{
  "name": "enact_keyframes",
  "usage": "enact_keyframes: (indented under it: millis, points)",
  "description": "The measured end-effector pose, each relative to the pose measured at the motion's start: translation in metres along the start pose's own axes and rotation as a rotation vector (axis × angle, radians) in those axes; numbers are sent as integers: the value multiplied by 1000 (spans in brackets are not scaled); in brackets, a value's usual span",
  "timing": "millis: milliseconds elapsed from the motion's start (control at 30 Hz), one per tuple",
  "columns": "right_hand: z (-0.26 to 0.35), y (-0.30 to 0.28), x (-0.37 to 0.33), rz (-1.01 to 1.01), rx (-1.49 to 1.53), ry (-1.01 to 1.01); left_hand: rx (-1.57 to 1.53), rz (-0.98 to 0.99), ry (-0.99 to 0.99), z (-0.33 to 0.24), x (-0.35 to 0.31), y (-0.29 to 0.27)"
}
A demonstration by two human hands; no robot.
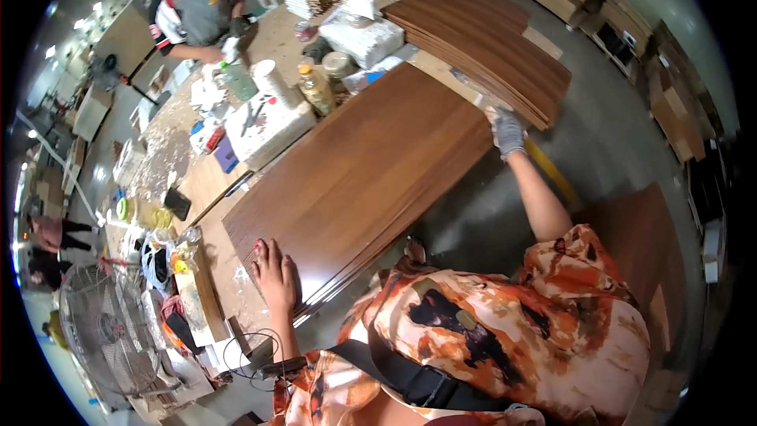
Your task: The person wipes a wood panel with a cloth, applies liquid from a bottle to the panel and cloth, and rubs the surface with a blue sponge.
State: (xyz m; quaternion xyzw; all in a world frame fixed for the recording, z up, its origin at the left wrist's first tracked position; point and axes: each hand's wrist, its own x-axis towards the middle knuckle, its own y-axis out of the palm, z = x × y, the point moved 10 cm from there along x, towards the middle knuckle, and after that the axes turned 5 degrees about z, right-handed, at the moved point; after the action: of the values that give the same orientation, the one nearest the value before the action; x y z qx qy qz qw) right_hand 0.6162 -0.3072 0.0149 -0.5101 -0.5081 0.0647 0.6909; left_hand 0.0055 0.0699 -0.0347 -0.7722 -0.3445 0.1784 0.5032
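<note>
A stack of long brown wood-grain panels lies slantwise across the workbench in front of me. My left hand, bare with painted nails, rests flat with fingers apart on the near left corner of the top panel. At the panel's right end is my right hand, in a grey glove. Its fingers are curled at the edge around something whitish, too small to make out. A second stack of brown panels sits beyond, at the far right of the bench.
White foam blocks bear tools and a cup; a yellowish bottle stands beside them. Across the bench a co-worker handles something. A caged fan stands at the left. Cardboard boxes line the right side. More brown panels lean behind my right arm.
</note>
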Motion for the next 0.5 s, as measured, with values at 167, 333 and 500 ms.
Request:
enact_keyframes:
  millis: [167, 333, 500]
  points:
    - [-10, 13, 12, -80, 848, 311, 8, -21, -59, -1, -14, -6]
    - [110, 61, -29, 70, 532, 150, 29, -30, -67, 1, -17, -2]
    - [322, -21, -41, 232, 692, -83, 29, -61, -67, 7, -6, 8]
